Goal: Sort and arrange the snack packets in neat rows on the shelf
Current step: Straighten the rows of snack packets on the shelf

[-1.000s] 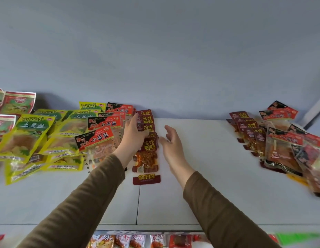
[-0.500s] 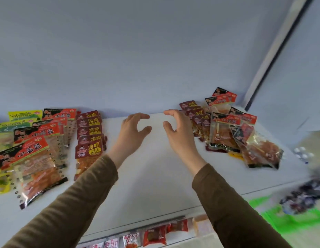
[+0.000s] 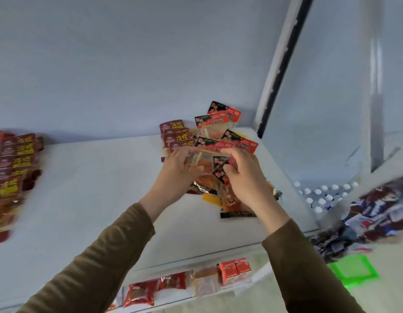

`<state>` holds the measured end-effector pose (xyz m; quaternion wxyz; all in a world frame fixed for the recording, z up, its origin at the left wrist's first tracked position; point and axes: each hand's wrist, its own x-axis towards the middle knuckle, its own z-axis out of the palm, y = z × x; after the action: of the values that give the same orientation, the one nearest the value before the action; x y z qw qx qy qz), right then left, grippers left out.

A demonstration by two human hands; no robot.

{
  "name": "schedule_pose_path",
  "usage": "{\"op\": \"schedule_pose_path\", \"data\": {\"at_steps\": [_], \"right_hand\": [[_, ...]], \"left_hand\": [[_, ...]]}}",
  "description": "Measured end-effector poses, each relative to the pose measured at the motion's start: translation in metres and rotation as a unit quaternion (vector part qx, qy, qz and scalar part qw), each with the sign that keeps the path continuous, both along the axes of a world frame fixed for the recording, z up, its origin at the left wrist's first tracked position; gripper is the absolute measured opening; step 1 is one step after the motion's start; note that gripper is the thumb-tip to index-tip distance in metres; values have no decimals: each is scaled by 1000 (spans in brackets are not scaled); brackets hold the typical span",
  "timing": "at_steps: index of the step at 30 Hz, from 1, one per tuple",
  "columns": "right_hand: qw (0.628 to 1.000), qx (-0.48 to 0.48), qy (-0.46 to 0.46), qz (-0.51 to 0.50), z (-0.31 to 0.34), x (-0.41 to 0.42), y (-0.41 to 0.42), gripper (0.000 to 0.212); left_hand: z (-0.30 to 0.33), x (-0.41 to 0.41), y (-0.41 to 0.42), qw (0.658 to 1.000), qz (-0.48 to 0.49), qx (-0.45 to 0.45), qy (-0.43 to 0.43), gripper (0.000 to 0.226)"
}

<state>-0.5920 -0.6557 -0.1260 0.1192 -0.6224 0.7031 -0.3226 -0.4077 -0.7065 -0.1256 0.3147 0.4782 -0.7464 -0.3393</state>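
Observation:
A loose pile of clear packets with red-and-black headers [image 3: 221,146] lies at the right end of the white shelf [image 3: 101,188]. Dark red packets [image 3: 177,136] are stacked just left of the pile. My left hand [image 3: 177,175] grips the left edge of a red-and-black packet. My right hand [image 3: 243,175] pinches the packets on the pile's right side. A tidy row of dark red packets [image 3: 14,159] lies at the shelf's left end, blurred.
A white upright post [image 3: 277,71] bounds the shelf on the right. Below the front edge, a lower shelf holds small red packets [image 3: 233,269]. Bottle caps [image 3: 322,195], dark wrappers [image 3: 376,211] and a green basket [image 3: 351,269] are at the right.
The view has swung right. Both hands have left the dark red row on the left, crossed the bare shelf and taken hold of packets in the right pile.

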Motion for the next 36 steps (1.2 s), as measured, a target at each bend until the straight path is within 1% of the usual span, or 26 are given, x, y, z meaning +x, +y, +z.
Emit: {"op": "schedule_pose_path", "data": {"at_steps": [2, 5, 6, 8, 9, 12, 15, 18, 21, 23, 26, 28, 31, 34, 36], "right_hand": [[999, 36, 1, -14, -6, -28, 6, 50], [992, 115, 49, -18, -18, -53, 13, 76], [990, 135, 50, -14, -21, -57, 14, 84], [988, 154, 27, -7, -27, -61, 15, 91], [988, 154, 21, -7, -29, -61, 14, 91], [992, 119, 38, -30, -33, -58, 10, 89], [995, 85, 5, -55, -37, -54, 6, 93], [994, 80, -32, -63, -38, -49, -2, 96], [995, 55, -33, -82, -40, -48, -12, 87], [993, 22, -74, -89, -43, -45, -15, 79], [984, -30, -158, -77, -49, -38, -12, 68], [970, -56, -231, -57, -48, -38, -8, 70], [949, -72, -306, -28, -42, -42, -5, 86], [949, -80, -306, 0, -34, -46, -3, 97], [952, -72, -298, 15, -31, -47, -2, 100]], "left_hand": [[-7, -16, 6, 999, 12, 16, -26, 47], [-12, -30, 10, 997, 32, 41, -57, 69], [-11, -33, 11, 996, 38, 52, -64, 75], [-9, -39, 8, 994, 57, 70, -65, 84], [-9, -41, 6, 993, 65, 76, -64, 88], [-7, -47, 0, 991, 81, 84, -64, 102], [-5, -54, -2, 990, 82, 112, -17, 117], [-2, -61, 0, 984, 65, 162, 36, 126], [-1, -66, -1, 983, 54, 168, 40, 128], [-1, -69, -2, 983, 47, 176, 39, 129], [-4, -70, -4, 980, 56, 182, 58, 127], [-8, -70, -5, 976, 73, 187, 88, 119], [-12, -71, -4, 970, 86, 192, 124, 91], [-14, -69, -2, 963, 80, 191, 172, 59], [-11, -67, 0, 948, 76, 212, 224, 40]]}}
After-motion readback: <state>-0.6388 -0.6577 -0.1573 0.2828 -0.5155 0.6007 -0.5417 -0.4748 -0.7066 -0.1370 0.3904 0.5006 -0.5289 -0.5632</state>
